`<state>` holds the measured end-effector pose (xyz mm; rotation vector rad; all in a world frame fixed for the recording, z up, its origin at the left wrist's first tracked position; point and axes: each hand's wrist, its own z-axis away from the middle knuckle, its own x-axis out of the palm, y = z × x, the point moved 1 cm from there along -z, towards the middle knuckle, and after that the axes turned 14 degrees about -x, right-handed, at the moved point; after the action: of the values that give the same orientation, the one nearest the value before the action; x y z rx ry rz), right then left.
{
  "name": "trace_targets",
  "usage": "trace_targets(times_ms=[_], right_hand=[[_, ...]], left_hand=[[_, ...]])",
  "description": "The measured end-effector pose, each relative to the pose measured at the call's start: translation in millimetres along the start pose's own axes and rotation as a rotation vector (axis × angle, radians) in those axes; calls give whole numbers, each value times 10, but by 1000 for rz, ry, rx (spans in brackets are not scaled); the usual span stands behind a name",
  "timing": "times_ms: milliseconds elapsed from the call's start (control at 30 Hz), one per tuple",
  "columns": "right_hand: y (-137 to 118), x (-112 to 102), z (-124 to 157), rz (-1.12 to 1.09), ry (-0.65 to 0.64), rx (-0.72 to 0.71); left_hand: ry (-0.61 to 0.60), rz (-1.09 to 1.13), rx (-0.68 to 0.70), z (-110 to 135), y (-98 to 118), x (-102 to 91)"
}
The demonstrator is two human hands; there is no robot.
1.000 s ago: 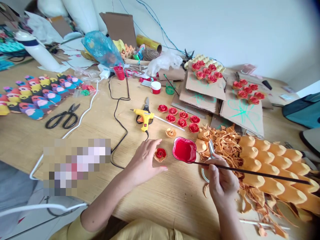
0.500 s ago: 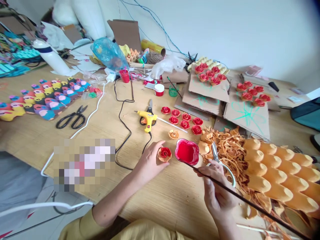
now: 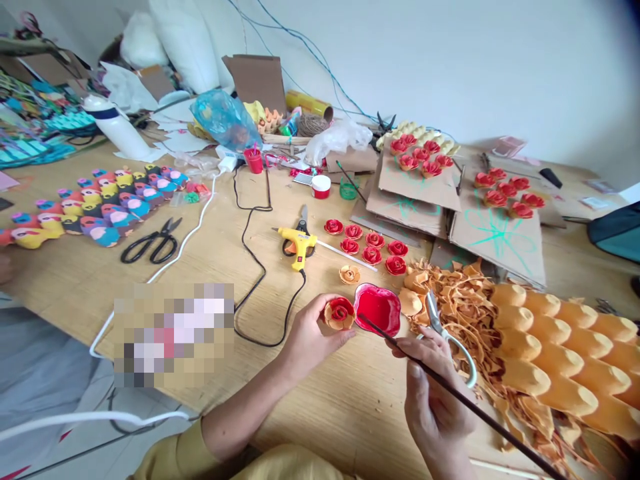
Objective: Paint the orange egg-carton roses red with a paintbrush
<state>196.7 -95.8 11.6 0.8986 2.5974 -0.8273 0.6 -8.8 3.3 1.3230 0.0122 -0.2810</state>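
My left hand is closed on a small rose of curled carton-like pieces. Its centre is red and its outer petals are still orange. A long dark paintbrush is pinched in my right hand, its tip over the near left part of a bowl of red paint. Whether the tip touches the paint I cannot tell. Just behind the bowl lies an unpainted orange rose. Several red roses lie in rows farther back. Pale-handled scissors rest beside my right hand.
Orange egg-carton cones and a heap of scraps lie on the right. A yellow glue gun with a black cord sits mid-table. Black scissors lie left. Cardboard sheets carry more red roses. Painted carton birds stand far left.
My left hand has brought the rose slightly right, closer to the paint bowl. The brush tip has shifted a little over the bowl. The whole view has shifted slightly.
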Motion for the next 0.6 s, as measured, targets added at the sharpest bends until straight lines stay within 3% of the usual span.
trace_targets(times_ms=[333, 600], right_hand=[[35, 87, 44, -29, 54, 13], [15, 52, 34, 19, -39, -7]], left_hand=[[-51, 101, -27, 42, -33, 67], [-67, 132, -58, 22, -51, 61]])
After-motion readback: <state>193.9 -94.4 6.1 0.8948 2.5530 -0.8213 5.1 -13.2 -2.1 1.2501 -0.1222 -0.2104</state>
